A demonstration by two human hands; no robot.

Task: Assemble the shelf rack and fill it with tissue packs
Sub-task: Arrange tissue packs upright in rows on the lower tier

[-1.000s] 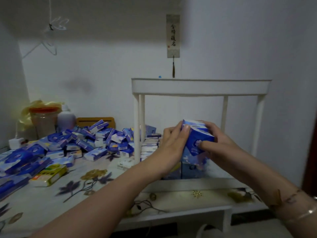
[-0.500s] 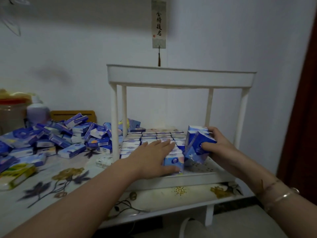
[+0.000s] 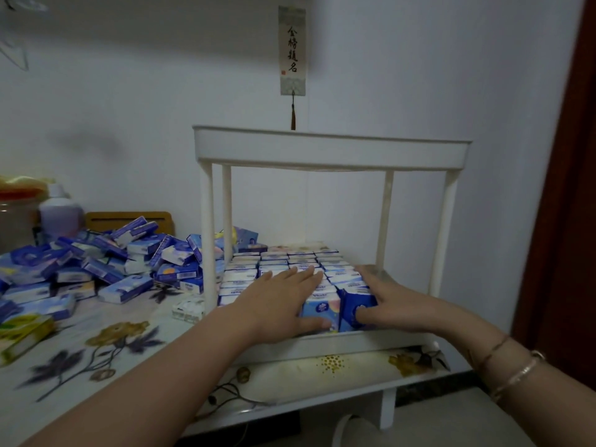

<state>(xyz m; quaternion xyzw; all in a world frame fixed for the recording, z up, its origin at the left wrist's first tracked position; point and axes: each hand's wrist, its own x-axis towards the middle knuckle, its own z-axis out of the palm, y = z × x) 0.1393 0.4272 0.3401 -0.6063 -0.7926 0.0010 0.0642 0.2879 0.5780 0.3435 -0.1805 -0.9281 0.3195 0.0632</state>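
A room in a home: a flower-patterned tablecloth (image 3: 106, 346), a hanging calligraphy scroll with a tassel (image 3: 292, 50) on the plain white wall (image 3: 451, 75)

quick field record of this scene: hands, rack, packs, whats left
left hand: flat on the packed rows, thumb against a front pack
right hand: fingers curled round a dark blue pack, tilted at the front right
rack: white, assembled, on the floral table
lower tray: rows of upright packs
top tray: contents hidden
left over: loose pile of packs on the table

Dim room, bluish cast; soft blur throughout, wide-angle bending at edges.
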